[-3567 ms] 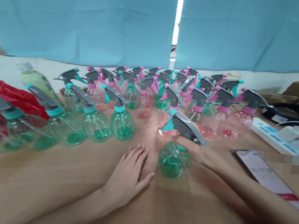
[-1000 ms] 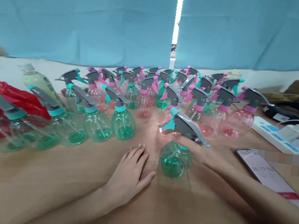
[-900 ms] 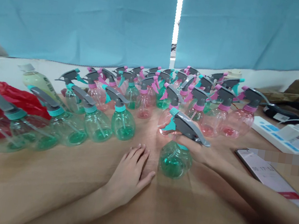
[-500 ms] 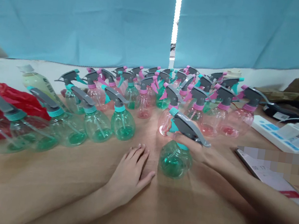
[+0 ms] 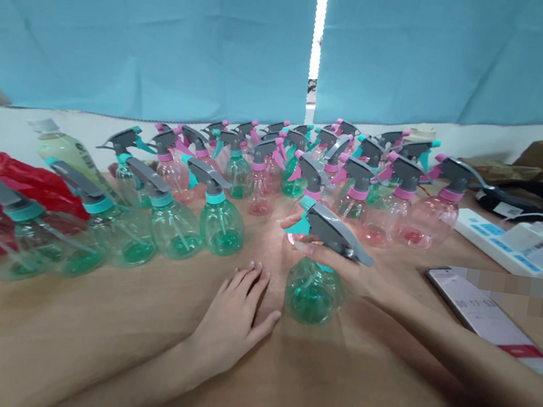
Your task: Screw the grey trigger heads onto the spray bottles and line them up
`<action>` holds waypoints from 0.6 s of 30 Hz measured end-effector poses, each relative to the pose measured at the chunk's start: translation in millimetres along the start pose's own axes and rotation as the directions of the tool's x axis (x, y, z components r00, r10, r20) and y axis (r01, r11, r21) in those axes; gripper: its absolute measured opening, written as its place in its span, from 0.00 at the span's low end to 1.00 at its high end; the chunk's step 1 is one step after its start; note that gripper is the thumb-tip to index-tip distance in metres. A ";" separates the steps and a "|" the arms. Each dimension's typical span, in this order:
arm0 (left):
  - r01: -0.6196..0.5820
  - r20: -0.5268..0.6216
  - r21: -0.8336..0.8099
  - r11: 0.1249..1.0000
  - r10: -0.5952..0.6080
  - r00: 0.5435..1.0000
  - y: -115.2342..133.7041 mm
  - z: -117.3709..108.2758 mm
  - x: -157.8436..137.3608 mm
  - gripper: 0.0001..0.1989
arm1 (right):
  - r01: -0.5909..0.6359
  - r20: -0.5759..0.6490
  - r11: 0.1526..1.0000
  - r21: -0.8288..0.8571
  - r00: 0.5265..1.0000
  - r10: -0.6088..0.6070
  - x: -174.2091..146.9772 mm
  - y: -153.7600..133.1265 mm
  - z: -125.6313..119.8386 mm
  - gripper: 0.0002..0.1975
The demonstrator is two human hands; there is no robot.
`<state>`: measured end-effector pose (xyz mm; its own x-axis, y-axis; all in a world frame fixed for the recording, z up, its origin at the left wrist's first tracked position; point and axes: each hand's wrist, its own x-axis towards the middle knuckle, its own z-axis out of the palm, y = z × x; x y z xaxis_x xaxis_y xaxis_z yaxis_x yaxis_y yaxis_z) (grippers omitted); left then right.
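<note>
A green spray bottle (image 5: 313, 293) stands upright on the wooden table, with a grey and turquoise trigger head (image 5: 336, 229). My right hand (image 5: 343, 267) is around its neck, just beneath the trigger head. Two of its fingers reach out past the left side of the neck; the grip itself is partly hidden behind the head. To the left, my left hand (image 5: 229, 319) lies flat on the table, fingers stretched and holding nothing. Nearest beyond its fingertips is another green spray bottle (image 5: 223, 223).
Several green bottles (image 5: 177, 227) line the left, by a red plastic bag (image 5: 13, 174). Pink spray bottles (image 5: 388, 216) crowd the back. A phone (image 5: 470, 302) and a white power strip (image 5: 493, 241) lie on the right, below blue curtains (image 5: 174, 35).
My right hand's fingers have straightened and spread slightly at the bottle's neck. The view has shifted a little; my left hand stays in place.
</note>
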<state>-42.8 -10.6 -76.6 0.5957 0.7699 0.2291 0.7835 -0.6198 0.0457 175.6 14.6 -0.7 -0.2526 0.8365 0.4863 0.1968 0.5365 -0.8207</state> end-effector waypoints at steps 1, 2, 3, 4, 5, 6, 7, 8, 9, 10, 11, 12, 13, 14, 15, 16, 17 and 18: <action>0.001 0.003 0.000 1.000 -0.001 1.000 0.0 0.0 -0.1 0.27 | -0.001 0.021 0.999 0.032 1.000 0.000 0.7 -1.1 -0.4 0.08; 0.002 0.005 0.000 1.000 -0.002 1.000 0.0 0.0 -0.1 0.27 | -0.010 0.043 0.998 0.054 0.999 0.008 1.0 -1.9 -0.7 0.07; 0.003 0.004 -0.002 1.000 -0.003 1.000 0.0 0.0 -0.1 0.28 | -0.022 0.058 0.997 0.068 0.998 0.018 1.2 -2.2 -0.9 0.07; 0.004 0.003 -0.006 1.000 -0.004 1.000 0.1 0.1 0.0 0.28 | -0.028 0.066 0.997 0.073 0.998 0.023 1.4 -2.2 -0.7 0.07; 0.003 0.000 -0.009 1.000 -0.003 1.000 0.2 0.1 0.2 0.28 | -0.029 0.064 0.996 0.082 0.998 0.024 1.5 -1.8 -0.1 0.09; 0.003 0.001 -0.011 1.000 -0.003 1.000 0.3 0.1 0.4 0.28 | -0.025 0.056 0.995 0.096 0.998 0.019 1.7 -1.2 0.7 0.11; 0.004 0.004 -0.009 1.000 -0.004 1.000 0.4 0.0 0.7 0.28 | -0.016 0.049 0.993 0.113 0.999 0.011 1.9 -0.5 1.6 0.13; 0.005 0.010 -0.004 1.000 -0.005 1.000 0.6 -0.2 1.0 0.28 | -0.009 0.042 0.991 0.131 0.999 0.004 2.1 0.0 2.6 0.15; 0.006 0.016 0.001 1.000 -0.006 1.000 0.7 -0.3 1.2 0.28 | -0.007 0.038 0.989 0.146 0.999 0.001 2.3 0.1 3.4 0.17; 0.006 0.021 0.005 1.000 -0.006 1.000 0.8 -0.4 1.4 0.28 | -0.008 0.042 0.987 0.158 0.999 0.001 2.5 -0.3 3.9 0.18; 0.006 0.023 0.007 1.000 -0.006 1.000 0.8 -0.3 1.5 0.28 | -0.011 0.049 0.986 0.163 0.999 0.004 2.6 -1.2 4.0 0.18; 0.006 0.021 0.005 1.000 -0.006 1.000 0.7 -0.1 1.5 0.28 | -0.011 0.055 0.986 0.165 0.998 0.002 2.8 -2.4 3.9 0.18; 0.004 0.016 0.003 1.000 -0.004 1.000 0.5 0.1 1.4 0.28 | -0.012 0.062 0.987 0.160 0.998 0.002 2.9 -3.8 3.5 0.19; 0.004 0.012 0.000 1.000 -0.004 1.000 0.2 0.5 1.3 0.28 | -0.013 0.068 0.988 0.152 0.998 0.003 3.1 -5.2 3.1 0.19; 0.003 0.009 0.000 1.000 -0.003 1.000 0.0 0.9 1.1 0.28 | -0.010 0.068 0.990 0.144 0.998 0.000 3.3 -6.3 2.7 0.19; 0.002 0.008 0.002 1.000 -0.002 1.000 -0.2 1.2 0.9 0.28 | -0.008 0.065 0.990 0.137 0.998 -0.001 3.5 -7.0 2.4 0.20; 0.002 0.008 0.005 1.000 -0.002 1.000 -0.3 1.4 0.6 0.28 | -0.007 0.060 0.991 0.133 0.998 -0.001 3.7 -7.4 2.2 0.20; 0.000 0.006 0.006 1.000 0.000 1.000 -0.3 1.6 0.5 0.28 | -0.006 0.053 0.991 0.134 0.999 -0.001 3.9 -7.6 2.2 0.21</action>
<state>-42.6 -9.8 -78.0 0.5971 0.7706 0.2229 0.7842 -0.6192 0.0398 171.0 13.5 6.8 -0.3029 0.8289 0.4703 0.0693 0.5114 -0.8566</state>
